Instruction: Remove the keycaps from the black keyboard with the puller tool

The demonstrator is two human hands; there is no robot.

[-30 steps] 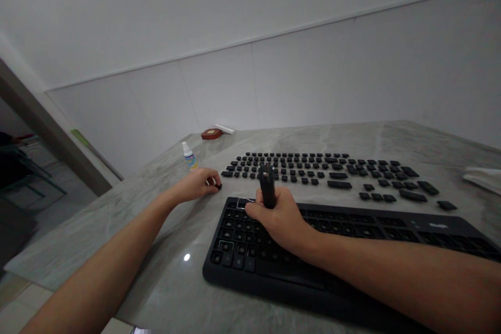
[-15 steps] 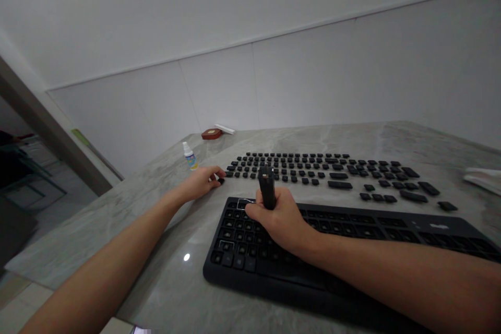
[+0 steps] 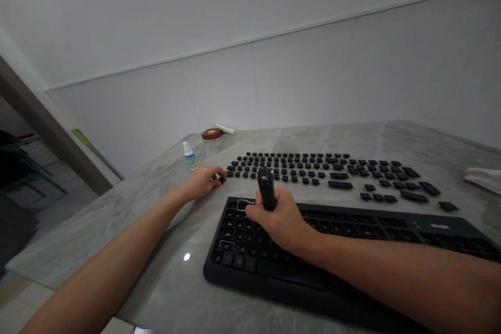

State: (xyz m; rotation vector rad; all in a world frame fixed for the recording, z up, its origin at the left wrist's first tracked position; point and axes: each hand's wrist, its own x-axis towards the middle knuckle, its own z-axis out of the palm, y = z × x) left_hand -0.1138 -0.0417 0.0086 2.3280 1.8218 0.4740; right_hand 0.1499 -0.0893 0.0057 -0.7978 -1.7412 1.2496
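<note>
1. Left hand (image 3: 199, 182): thumb and forefinger pinch a black keycap (image 3: 222, 180) at the tabletop (image 3: 168, 266), beside the left end of the loose keycaps (image 3: 340, 185).
2. Right hand (image 3: 282, 219): fist wrapped around an upright black tool (image 3: 266, 188), above the mostly stripped keyboard (image 3: 266, 292).
3. Keyboard: nearest the person, in front of the rows of loose keycaps.
4. Beyond the left hand: a white-capped bottle (image 3: 190, 156), then a reddish-brown case (image 3: 212, 134).
</note>
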